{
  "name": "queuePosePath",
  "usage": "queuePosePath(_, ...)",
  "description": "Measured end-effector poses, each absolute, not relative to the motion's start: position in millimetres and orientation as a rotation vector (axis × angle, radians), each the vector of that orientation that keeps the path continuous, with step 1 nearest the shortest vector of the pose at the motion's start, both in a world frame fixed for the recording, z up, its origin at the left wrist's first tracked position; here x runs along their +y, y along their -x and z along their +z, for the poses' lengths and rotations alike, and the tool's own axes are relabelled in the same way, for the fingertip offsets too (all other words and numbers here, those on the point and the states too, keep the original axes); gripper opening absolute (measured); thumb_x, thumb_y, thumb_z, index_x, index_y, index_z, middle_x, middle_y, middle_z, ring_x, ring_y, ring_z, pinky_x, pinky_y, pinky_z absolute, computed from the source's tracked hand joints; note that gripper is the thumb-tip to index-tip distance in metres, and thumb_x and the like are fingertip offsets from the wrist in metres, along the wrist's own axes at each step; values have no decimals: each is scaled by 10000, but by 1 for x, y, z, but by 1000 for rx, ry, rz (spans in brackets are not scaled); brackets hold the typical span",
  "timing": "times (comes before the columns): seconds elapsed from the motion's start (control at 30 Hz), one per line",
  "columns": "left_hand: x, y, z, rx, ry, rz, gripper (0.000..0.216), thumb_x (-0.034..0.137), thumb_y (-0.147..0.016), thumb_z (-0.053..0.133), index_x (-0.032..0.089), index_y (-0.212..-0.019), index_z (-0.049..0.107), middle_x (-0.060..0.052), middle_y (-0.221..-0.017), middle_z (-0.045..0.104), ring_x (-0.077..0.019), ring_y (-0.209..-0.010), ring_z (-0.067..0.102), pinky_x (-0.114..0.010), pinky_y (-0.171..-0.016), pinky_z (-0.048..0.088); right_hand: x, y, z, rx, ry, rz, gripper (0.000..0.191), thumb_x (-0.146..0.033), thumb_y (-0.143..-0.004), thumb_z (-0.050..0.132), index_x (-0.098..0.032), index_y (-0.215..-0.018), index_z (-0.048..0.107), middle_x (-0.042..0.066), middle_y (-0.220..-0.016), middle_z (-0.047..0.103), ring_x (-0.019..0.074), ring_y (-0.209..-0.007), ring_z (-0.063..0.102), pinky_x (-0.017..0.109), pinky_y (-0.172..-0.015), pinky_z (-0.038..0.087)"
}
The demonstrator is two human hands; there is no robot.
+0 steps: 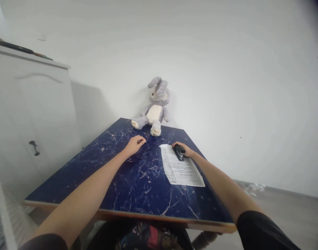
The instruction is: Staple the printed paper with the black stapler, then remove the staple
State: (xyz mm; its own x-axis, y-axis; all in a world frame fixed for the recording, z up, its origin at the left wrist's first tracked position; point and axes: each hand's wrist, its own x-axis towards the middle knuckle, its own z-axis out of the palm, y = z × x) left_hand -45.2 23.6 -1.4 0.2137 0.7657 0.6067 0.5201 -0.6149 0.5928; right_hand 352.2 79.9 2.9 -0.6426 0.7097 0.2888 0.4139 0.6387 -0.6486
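My right hand point(184, 148) is wrapped round a black stapler point(179, 151) over the upper part of a printed sheet of paper point(183, 172). The sheet lies on the right side of the dark blue marbled table point(138, 189), its corners slightly uneven. To the left of the paper, my left hand point(133, 145) is closed just above the tabletop. A small dark spot shows between its fingers; what it is, if anything, I cannot make out.
A grey plush rabbit point(155, 111) sits at the table's far end, leaning on the white wall. On the left stands a white cabinet point(48, 114) with long dark items point(17, 47) on top. Some crumpled plastic point(254, 188) lies on the floor at right.
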Motion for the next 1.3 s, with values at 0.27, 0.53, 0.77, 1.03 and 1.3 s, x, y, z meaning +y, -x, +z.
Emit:
queuePosePath(0.27,19,66,20,1514,-1920,1862,244,306,-982,498,181,-865,672,-44,-855,640,-179,-766,572,-289,-765,446,102,-181,-11,-2429,471,749,384,-224,-698,556,-166,-1076,591,76,-1097,651,230,-1024,605,369,-999,447)
queuePosePath(0.53,33,93,20,1717,-1568,2007,208,262,-932,511,179,-838,676,-39,-814,687,-190,-795,623,-287,-799,461,77,-150,-18,-2357,576,685,406,-172,-676,480,-178,-1068,588,39,-1013,630,206,-928,576,329,-894,448)
queuePosePath(0.77,32,89,12,1915,-1682,1483,248,142,-910,515,195,-900,757,-62,-935,769,-210,-892,695,-306,-886,507,17,-261,-19,-2351,944,615,460,-162,-689,494,-210,-1139,577,28,-1070,640,204,-948,597,337,-883,467)
queuePosePath(1.03,30,75,-4,1877,-2260,963,323,113,-922,525,203,-1090,786,-105,-1101,720,-220,-1053,676,-338,-1026,502,-83,-308,8,-2409,1342,340,275,-345,-813,650,-209,-1052,627,73,-1026,675,248,-912,641,367,-840,488)
queuePosePath(1.3,12,40,4,1611,-2470,666,291,200,-938,541,205,-1062,804,-96,-1092,752,-219,-1014,693,-322,-983,522,-88,-258,42,-2638,1470,392,287,-468,-789,766,-197,-853,697,91,-883,722,242,-777,647,298,-655,410)
